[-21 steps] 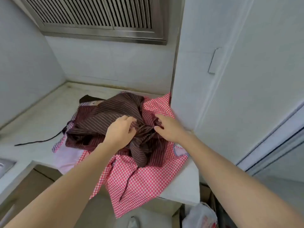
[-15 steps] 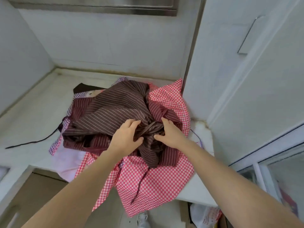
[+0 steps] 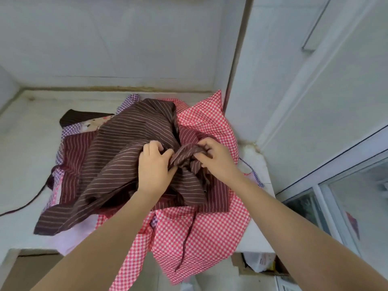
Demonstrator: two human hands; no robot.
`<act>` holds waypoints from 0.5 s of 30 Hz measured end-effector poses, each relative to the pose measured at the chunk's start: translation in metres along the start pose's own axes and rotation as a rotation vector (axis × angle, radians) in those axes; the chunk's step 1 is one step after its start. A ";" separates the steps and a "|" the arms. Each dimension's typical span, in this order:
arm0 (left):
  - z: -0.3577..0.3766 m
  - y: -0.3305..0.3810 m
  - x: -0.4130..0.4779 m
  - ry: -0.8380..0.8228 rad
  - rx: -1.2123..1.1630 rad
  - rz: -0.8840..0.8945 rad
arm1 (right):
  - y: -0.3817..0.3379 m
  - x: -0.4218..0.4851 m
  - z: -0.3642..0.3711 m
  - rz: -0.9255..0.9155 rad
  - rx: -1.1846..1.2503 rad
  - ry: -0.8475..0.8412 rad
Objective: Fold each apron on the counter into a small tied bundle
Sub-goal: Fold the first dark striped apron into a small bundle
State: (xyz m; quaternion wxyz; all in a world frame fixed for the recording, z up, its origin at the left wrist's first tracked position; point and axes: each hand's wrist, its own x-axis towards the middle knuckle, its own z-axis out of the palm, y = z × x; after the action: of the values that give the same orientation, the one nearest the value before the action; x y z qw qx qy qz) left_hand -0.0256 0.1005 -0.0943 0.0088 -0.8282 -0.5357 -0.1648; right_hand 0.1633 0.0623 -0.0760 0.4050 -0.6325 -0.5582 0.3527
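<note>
On counter (image 3: 25,143): left grip (image 3: 155,164), right grip (image 3: 216,160) hold 1 apron (image 3: 126,148) (striped).

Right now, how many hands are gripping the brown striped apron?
2. The left hand grips the brown striped apron mid-pile; the right hand, beside it, pinches a twisted band of the same apron. Neither is hidden.

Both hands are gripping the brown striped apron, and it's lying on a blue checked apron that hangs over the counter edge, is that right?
Almost. The head view shows the checked apron is red and white, not blue. The left hand and right hand do grip the brown striped apron, and the checked one overhangs the counter edge.
</note>
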 end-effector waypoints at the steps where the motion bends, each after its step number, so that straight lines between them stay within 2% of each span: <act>1: -0.007 0.000 -0.003 0.045 0.003 0.005 | -0.005 -0.003 -0.002 0.009 0.056 0.004; 4: -0.035 0.007 -0.019 0.162 -0.007 0.020 | -0.021 -0.032 -0.013 0.069 0.179 -0.073; 6: -0.056 0.019 -0.037 0.209 -0.080 -0.012 | -0.024 -0.060 -0.018 0.068 0.169 -0.131; 8: -0.072 0.035 -0.060 0.226 -0.226 -0.154 | -0.022 -0.092 -0.021 0.072 0.144 -0.151; 12: -0.095 0.081 -0.126 0.225 -0.652 -0.556 | -0.011 -0.168 -0.037 0.155 0.066 -0.146; 15: -0.104 0.116 -0.178 0.116 -0.936 -0.726 | -0.002 -0.225 -0.054 0.277 0.219 -0.335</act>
State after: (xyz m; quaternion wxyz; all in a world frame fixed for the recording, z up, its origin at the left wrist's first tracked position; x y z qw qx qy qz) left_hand -0.0155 -0.1265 -0.0278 -0.3849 -0.4975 -0.6535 -0.4211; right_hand 0.1821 -0.1676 -0.0530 0.3205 -0.5880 -0.4839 0.5634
